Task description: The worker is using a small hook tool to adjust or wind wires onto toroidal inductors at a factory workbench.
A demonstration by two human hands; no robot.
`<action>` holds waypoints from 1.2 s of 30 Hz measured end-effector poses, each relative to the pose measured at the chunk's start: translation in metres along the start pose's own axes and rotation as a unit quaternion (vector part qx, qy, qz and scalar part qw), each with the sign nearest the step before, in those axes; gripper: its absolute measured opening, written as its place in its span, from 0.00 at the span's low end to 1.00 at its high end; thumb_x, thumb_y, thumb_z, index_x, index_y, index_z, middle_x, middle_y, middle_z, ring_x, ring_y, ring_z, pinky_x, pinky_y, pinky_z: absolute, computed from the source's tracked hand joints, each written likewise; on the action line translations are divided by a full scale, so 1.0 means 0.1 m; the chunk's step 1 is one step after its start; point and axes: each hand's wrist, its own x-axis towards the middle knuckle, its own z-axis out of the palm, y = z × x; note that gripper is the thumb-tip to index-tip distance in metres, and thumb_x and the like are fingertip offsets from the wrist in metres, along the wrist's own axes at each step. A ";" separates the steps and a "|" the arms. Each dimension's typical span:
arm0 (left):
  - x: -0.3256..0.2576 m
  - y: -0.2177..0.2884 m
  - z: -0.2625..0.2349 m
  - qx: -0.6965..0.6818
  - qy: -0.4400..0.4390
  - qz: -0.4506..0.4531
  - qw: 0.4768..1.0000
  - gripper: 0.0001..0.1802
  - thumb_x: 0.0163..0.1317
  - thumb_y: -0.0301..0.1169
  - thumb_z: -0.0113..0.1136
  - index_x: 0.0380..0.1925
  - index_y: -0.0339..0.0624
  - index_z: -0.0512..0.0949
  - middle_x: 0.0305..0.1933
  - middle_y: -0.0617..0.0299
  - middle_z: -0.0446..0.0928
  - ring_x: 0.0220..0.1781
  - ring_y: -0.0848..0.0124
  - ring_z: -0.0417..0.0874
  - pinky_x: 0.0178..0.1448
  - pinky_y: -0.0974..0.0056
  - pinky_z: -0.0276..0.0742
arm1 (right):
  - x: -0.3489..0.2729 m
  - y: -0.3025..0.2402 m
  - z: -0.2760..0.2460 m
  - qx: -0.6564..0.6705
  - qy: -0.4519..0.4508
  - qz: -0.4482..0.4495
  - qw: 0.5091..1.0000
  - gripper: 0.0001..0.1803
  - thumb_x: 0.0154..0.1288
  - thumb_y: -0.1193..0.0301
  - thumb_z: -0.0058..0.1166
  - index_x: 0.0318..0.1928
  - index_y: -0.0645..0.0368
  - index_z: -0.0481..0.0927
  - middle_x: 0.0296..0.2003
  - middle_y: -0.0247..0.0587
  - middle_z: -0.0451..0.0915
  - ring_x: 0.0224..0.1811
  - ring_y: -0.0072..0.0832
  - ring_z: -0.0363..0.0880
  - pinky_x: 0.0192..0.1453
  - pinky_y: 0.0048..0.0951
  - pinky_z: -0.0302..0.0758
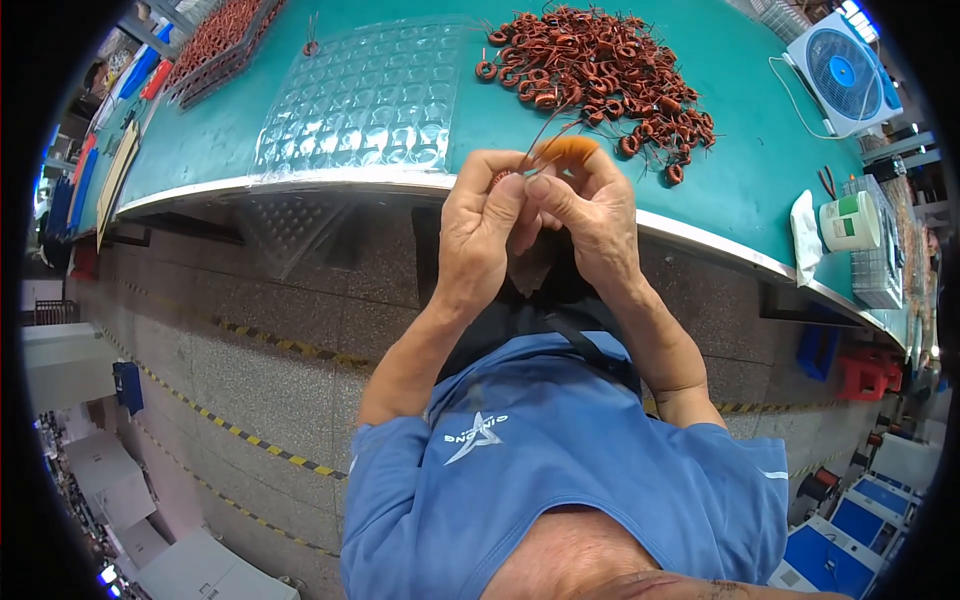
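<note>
At the table's front edge, both hands meet over a small ring coil (pixel 502 177) wound with copper-coloured wire. My left hand (pixel 474 220) is closed around it, its thumb and fingers pinching the ring and covering most of it. Close against it, my right hand (pixel 603 208) is closed in a pinch at the coil's wire; the exact grip is hidden by the thumb. An orange cover (pixel 568 149) sits on a finger of my right hand. Thin reddish wire ends (pixel 545 128) stick up between the hands. Beyond them lies a large heap of similar coils (pixel 600 70).
A clear plastic tray (pixel 370 90) with round pockets lies left on the green table (pixel 740 150), a lone coil (pixel 311 48) at its far corner. Far left stands a filled coil tray (pixel 215 50). On the right are a blue fan (pixel 842 72), a white tub (pixel 850 222) and a white cloth (pixel 805 238).
</note>
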 end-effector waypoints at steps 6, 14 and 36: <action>-0.01 -0.06 0.03 0.029 0.028 0.054 0.998 0.09 0.74 0.32 0.48 0.46 0.38 0.71 0.24 0.69 0.68 0.23 0.83 0.66 0.26 0.77 0.62 | 0.04 0.10 0.05 -0.011 0.015 -0.099 0.995 0.19 0.60 0.72 0.67 0.47 0.66 0.75 0.37 0.39 0.81 0.33 0.20 0.79 0.38 0.20 0.77; 0.01 -0.09 -0.03 0.023 0.066 0.068 0.995 0.08 0.74 0.31 0.47 0.45 0.38 0.71 0.22 0.69 0.66 0.22 0.82 0.65 0.26 0.75 0.62 | 0.05 0.11 0.15 0.012 0.024 -0.086 0.996 0.16 0.66 0.70 0.60 0.51 0.66 0.75 0.34 0.36 0.80 0.36 0.19 0.78 0.42 0.22 0.75; 0.16 0.01 -0.56 0.061 0.050 -0.005 0.997 0.15 0.71 0.28 0.48 0.53 0.32 0.64 0.26 0.63 0.71 0.24 0.78 0.71 0.29 0.72 0.67 | 0.69 -0.16 0.20 -0.305 -0.116 -0.010 0.945 0.16 0.63 0.68 0.63 0.45 0.68 0.79 0.30 0.40 0.83 0.29 0.20 0.80 0.33 0.20 0.76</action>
